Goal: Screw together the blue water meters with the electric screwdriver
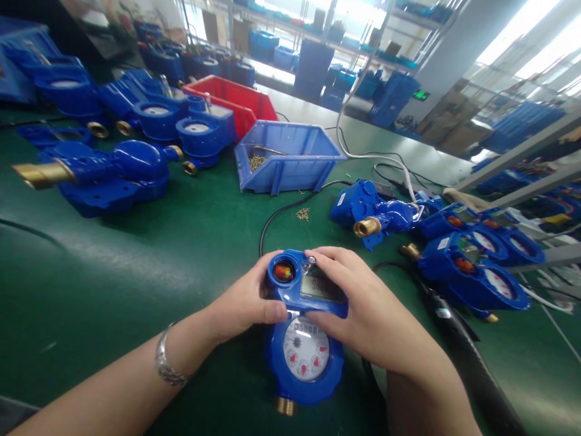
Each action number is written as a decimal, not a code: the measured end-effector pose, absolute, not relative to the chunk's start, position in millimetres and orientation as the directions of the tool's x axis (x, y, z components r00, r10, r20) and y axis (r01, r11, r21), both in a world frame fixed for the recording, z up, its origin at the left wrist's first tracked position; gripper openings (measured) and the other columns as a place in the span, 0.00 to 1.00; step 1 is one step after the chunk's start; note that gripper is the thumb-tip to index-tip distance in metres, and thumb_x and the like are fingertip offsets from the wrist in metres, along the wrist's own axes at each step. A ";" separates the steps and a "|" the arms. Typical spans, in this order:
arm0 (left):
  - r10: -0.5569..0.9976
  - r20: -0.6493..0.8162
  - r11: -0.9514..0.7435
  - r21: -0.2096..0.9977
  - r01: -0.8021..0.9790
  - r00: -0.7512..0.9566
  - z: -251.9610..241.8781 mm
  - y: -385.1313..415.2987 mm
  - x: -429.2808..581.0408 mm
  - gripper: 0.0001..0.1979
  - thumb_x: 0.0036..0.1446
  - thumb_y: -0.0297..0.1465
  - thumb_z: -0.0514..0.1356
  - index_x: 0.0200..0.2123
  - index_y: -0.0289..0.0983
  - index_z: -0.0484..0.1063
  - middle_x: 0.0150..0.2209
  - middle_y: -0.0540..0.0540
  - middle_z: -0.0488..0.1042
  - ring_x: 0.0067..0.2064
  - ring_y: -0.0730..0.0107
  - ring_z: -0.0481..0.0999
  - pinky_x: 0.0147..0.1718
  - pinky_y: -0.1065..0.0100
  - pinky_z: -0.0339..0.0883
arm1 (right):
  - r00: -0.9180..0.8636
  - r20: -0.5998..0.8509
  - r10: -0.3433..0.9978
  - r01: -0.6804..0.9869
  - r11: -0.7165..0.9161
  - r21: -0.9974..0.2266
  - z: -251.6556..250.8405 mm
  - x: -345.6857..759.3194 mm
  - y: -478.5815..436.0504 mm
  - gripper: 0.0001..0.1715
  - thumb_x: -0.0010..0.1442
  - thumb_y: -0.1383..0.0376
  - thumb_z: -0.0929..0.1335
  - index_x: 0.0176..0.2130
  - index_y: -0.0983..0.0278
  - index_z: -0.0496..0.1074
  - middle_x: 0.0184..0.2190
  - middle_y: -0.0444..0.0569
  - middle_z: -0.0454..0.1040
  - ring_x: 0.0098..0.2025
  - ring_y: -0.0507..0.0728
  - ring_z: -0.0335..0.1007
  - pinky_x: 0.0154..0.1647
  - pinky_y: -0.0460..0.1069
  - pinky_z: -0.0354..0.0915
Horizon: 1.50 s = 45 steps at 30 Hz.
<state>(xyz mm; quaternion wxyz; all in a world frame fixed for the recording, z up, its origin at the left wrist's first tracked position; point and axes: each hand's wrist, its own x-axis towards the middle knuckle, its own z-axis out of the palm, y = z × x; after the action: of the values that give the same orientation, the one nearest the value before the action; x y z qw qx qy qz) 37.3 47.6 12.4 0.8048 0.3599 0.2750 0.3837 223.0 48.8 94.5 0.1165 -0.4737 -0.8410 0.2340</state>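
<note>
Between my hands is a blue water meter (303,354) with a white dial, red pointers and a brass threaded end towards me. Its upper housing has a small display and a round opening with an orange and yellow part inside. My left hand (249,300) is closed around the left side of this housing, thumb on its front edge. From the right, my right hand (358,303) grips the other side, its fingers at the top near a small metal pin and partly over the display. The meter's underside is hidden.
Loose brass screws (302,214) lie on the green mat beyond the meter. Behind them stand a blue bin (299,169) holding small brass parts and a red bin (254,103). More blue meters (122,172) are at left and right. A black electric screwdriver-like tool (454,333) lies at right.
</note>
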 end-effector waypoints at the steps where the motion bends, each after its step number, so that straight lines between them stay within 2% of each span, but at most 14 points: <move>1: 0.825 -0.170 0.430 0.808 -0.403 0.539 13.2 47.3 38.6 0.42 0.35 0.41 0.72 0.53 0.40 0.58 0.52 0.40 0.69 0.53 0.52 0.68 0.51 0.57 0.60 | -0.521 -0.032 0.853 0.746 0.437 -0.503 95.0 222.8 49.2 0.32 0.50 0.68 0.70 0.54 0.63 0.62 0.53 0.53 0.63 0.55 0.59 0.59 0.56 0.54 0.60; 5: 0.889 -0.197 0.338 0.892 -0.301 0.414 20.0 45.7 45.6 0.39 0.37 0.45 0.69 0.51 0.38 0.59 0.49 0.40 0.70 0.51 0.52 0.69 0.49 0.57 0.61 | -0.521 -0.029 0.853 0.744 0.437 -0.506 96.5 222.7 50.1 0.30 0.49 0.68 0.70 0.52 0.63 0.64 0.53 0.53 0.64 0.53 0.60 0.61 0.55 0.55 0.61; 9: 0.918 -0.239 0.306 0.934 -0.182 0.317 24.4 44.8 50.6 0.31 0.43 0.40 0.66 0.49 0.37 0.61 0.47 0.42 0.71 0.49 0.55 0.69 0.49 0.59 0.61 | -0.519 -0.028 0.854 0.748 0.438 -0.499 96.8 223.6 50.4 0.30 0.48 0.68 0.70 0.52 0.64 0.65 0.52 0.53 0.64 0.53 0.59 0.62 0.55 0.54 0.62; 13: 0.915 -0.251 0.315 0.934 -0.171 0.317 24.4 45.7 51.7 0.29 0.43 0.37 0.65 0.49 0.37 0.61 0.46 0.44 0.71 0.48 0.56 0.70 0.48 0.59 0.61 | -0.521 -0.002 0.854 0.724 0.440 -0.532 91.0 226.8 50.9 0.29 0.48 0.67 0.71 0.51 0.65 0.66 0.52 0.54 0.64 0.53 0.60 0.62 0.54 0.55 0.62; 15: 0.912 -0.254 0.325 0.927 -0.189 0.322 24.6 45.9 52.2 0.29 0.43 0.36 0.65 0.49 0.36 0.61 0.45 0.43 0.71 0.48 0.56 0.70 0.48 0.59 0.61 | -0.525 0.046 0.850 0.688 0.455 -0.566 84.5 230.8 50.7 0.32 0.48 0.64 0.72 0.52 0.65 0.66 0.52 0.56 0.64 0.54 0.61 0.61 0.55 0.57 0.60; 17: 0.904 -0.276 0.353 0.912 -0.208 0.326 25.1 45.5 52.8 0.30 0.43 0.35 0.65 0.49 0.36 0.60 0.46 0.42 0.72 0.48 0.55 0.70 0.48 0.58 0.61 | -0.511 0.087 0.855 0.600 0.428 -0.676 76.4 235.6 50.0 0.37 0.47 0.53 0.73 0.53 0.65 0.65 0.54 0.58 0.63 0.56 0.63 0.59 0.57 0.59 0.58; 19: 0.894 -0.304 0.387 0.895 -0.224 0.329 25.6 44.5 53.2 0.31 0.42 0.34 0.65 0.50 0.36 0.59 0.46 0.41 0.71 0.49 0.53 0.70 0.48 0.57 0.62 | -0.395 0.083 0.915 0.452 0.273 -0.849 68.1 238.6 49.3 0.42 0.50 0.43 0.68 0.55 0.64 0.63 0.56 0.57 0.62 0.58 0.63 0.58 0.58 0.60 0.56; 22: 0.882 -0.324 0.415 0.878 -0.239 0.342 25.0 43.2 53.3 0.32 0.43 0.32 0.65 0.52 0.36 0.59 0.48 0.40 0.71 0.51 0.53 0.70 0.50 0.55 0.61 | -0.074 -0.118 0.990 0.220 -0.099 -0.971 58.9 235.0 48.9 0.37 0.56 0.43 0.62 0.56 0.62 0.62 0.57 0.56 0.63 0.59 0.61 0.59 0.58 0.58 0.58; 23: 0.882 -0.320 0.414 0.877 -0.244 0.346 24.3 42.9 53.3 0.32 0.43 0.32 0.65 0.52 0.36 0.59 0.48 0.40 0.71 0.51 0.53 0.69 0.51 0.54 0.60 | -0.010 -0.224 0.975 0.144 -0.220 -0.965 57.4 232.0 49.0 0.34 0.57 0.45 0.63 0.54 0.62 0.64 0.55 0.56 0.66 0.57 0.62 0.61 0.56 0.58 0.60; 25: 0.883 -0.313 0.411 0.875 -0.255 0.350 23.0 42.7 53.5 0.32 0.44 0.32 0.66 0.52 0.36 0.59 0.49 0.39 0.71 0.51 0.53 0.70 0.52 0.54 0.60 | -0.021 -0.422 0.906 -0.009 -0.422 -0.906 56.9 225.3 49.5 0.30 0.57 0.47 0.63 0.50 0.64 0.68 0.48 0.56 0.72 0.52 0.62 0.67 0.50 0.57 0.66; 28: 0.880 -0.316 0.419 0.868 -0.268 0.354 22.2 42.6 54.3 0.32 0.44 0.32 0.66 0.53 0.35 0.60 0.49 0.39 0.72 0.51 0.53 0.70 0.51 0.54 0.60 | -0.125 -0.548 0.827 -0.175 -0.562 -0.808 60.0 218.9 50.1 0.27 0.59 0.47 0.62 0.44 0.66 0.71 0.37 0.54 0.77 0.42 0.61 0.74 0.43 0.54 0.70; 31: 0.881 -0.329 0.423 0.868 -0.258 0.339 22.9 42.6 55.2 0.32 0.43 0.31 0.66 0.53 0.34 0.61 0.49 0.39 0.72 0.51 0.53 0.70 0.51 0.55 0.61 | -0.120 -0.578 0.808 -0.220 -0.589 -0.778 61.0 218.0 50.3 0.25 0.60 0.48 0.62 0.42 0.66 0.72 0.32 0.51 0.78 0.37 0.58 0.75 0.42 0.52 0.69; 38: 0.882 -0.334 0.433 0.852 -0.294 0.333 23.4 41.4 56.7 0.30 0.44 0.31 0.65 0.51 0.35 0.61 0.48 0.40 0.72 0.50 0.54 0.71 0.50 0.55 0.62 | -0.064 -0.541 0.838 -0.278 -0.536 -0.797 49.9 217.4 49.5 0.17 0.57 0.54 0.67 0.35 0.66 0.72 0.29 0.48 0.77 0.32 0.56 0.74 0.39 0.50 0.68; 45: 0.880 -0.319 0.431 0.847 -0.310 0.352 21.0 41.1 55.1 0.31 0.44 0.32 0.66 0.52 0.34 0.62 0.48 0.39 0.72 0.49 0.54 0.71 0.50 0.55 0.62 | -0.022 -0.462 0.886 -0.225 -0.455 -0.862 41.2 218.3 46.2 0.23 0.52 0.49 0.69 0.33 0.67 0.71 0.27 0.47 0.76 0.32 0.55 0.71 0.36 0.49 0.64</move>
<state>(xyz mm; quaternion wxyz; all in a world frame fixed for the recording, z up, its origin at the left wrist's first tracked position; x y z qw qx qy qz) 55.1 41.1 21.0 0.7429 0.3521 0.4048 0.4005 218.3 46.2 41.2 0.4278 -0.5532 -0.2992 0.6492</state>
